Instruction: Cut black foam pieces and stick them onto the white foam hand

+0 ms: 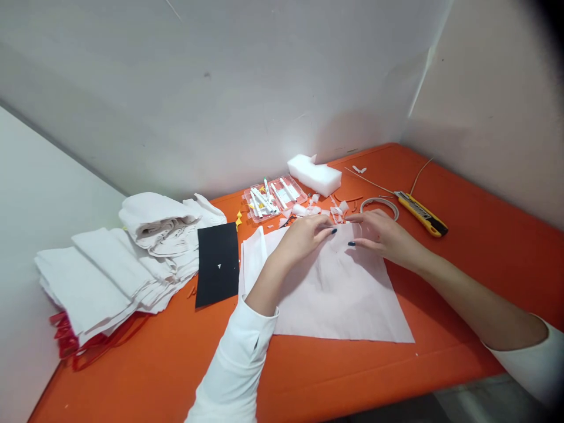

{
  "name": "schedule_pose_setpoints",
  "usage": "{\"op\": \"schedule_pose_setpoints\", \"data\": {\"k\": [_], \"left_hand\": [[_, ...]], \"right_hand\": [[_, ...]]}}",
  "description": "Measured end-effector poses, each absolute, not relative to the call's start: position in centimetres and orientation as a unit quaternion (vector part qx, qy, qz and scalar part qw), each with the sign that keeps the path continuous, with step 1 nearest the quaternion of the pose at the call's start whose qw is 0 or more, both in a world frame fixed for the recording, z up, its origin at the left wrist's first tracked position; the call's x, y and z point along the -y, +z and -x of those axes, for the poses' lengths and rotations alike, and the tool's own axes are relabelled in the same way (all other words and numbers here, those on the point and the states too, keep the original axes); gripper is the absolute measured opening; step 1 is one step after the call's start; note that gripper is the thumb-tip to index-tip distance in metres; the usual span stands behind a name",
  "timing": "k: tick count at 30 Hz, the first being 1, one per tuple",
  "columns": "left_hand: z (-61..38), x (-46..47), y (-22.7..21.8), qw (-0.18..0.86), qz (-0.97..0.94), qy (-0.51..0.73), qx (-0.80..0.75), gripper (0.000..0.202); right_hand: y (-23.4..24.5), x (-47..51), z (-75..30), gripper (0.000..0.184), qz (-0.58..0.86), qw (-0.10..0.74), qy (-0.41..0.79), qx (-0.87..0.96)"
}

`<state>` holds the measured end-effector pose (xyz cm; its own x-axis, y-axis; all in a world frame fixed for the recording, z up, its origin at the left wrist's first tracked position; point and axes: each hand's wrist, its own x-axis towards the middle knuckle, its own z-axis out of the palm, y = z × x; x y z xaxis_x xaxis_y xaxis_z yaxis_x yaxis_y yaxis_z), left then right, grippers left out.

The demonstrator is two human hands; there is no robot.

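Observation:
A thin white sheet (339, 299), cloth or paper, lies on the orange table with a folded strip along its left side and faint dark marks near its middle. At the sheet's far edge, my left hand (306, 234) has its thumb and fingers close together, pinching at the material; part of the grip is hidden. My right hand (383, 236) is just to the right, over the far right part of the sheet, thumb and forefinger apart. White and orange scraps (337, 211) lie just beyond my fingertips.
Left are stacked white cloths (106, 264) and a black sheet (215, 264). Behind stand a clear case (288, 205) with white markers (263, 201) and a white foam block (315, 175). A yellow utility knife (423, 214) and a coiled strip (379, 201) lie right. Walls enclose the table.

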<state>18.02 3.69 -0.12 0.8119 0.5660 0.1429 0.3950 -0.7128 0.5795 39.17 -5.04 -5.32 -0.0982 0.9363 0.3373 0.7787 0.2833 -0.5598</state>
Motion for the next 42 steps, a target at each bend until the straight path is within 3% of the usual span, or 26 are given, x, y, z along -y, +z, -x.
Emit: {"op": "schedule_pose_setpoints", "data": {"k": [6,9,13,16,17,22,26,30,37,42], "left_hand": [[-17.8,-3.6,0.1,0.235,-0.928,0.106,-0.27,0.021],[-17.8,-3.3,-0.1,0.213,-0.941,0.065,-0.255,0.034],[-17.8,-3.2,-0.3,0.186,-0.947,0.021,-0.261,0.023],[-18.0,-3.4,-0.3,0.17,-0.951,0.043,-0.256,0.02],[-18.0,-3.4,-0.3,0.168,-0.95,0.05,-0.257,0.019],[-18.0,-3.2,-0.6,0.177,-0.944,0.021,-0.278,0.02],[-17.8,-3.0,-0.6,0.194,-0.946,-0.008,-0.26,0.03],[-17.8,-3.0,-0.4,0.228,-0.948,-0.035,-0.221,0.014],[-17.6,-2.4,0.1,0.246,-0.917,-0.042,-0.31,0.029],[-17.5,-2.8,0.1,0.321,-0.914,-0.049,-0.242,0.032]], "right_hand": [[-4.9,5.2,-38.8,0.015,0.585,0.311,0.089,0.744],[-4.7,5.3,-38.8,0.017,0.59,0.33,0.09,0.731],[-4.7,5.4,-38.7,0.016,0.588,0.344,0.111,0.724],[-4.9,5.5,-38.5,0.042,0.575,0.343,0.144,0.729],[-5.0,5.5,-38.4,0.042,0.573,0.334,0.153,0.733],[-5.0,5.7,-38.3,0.008,0.583,0.323,0.167,0.726],[-5.1,5.7,-38.5,0.015,0.594,0.38,0.211,0.677],[-5.3,5.5,-38.5,0.012,0.604,0.383,0.232,0.659],[-5.3,5.4,-38.6,0.014,0.661,0.42,0.227,0.579],[-4.9,5.3,-38.7,0.02,0.681,0.465,0.288,0.486]]}}
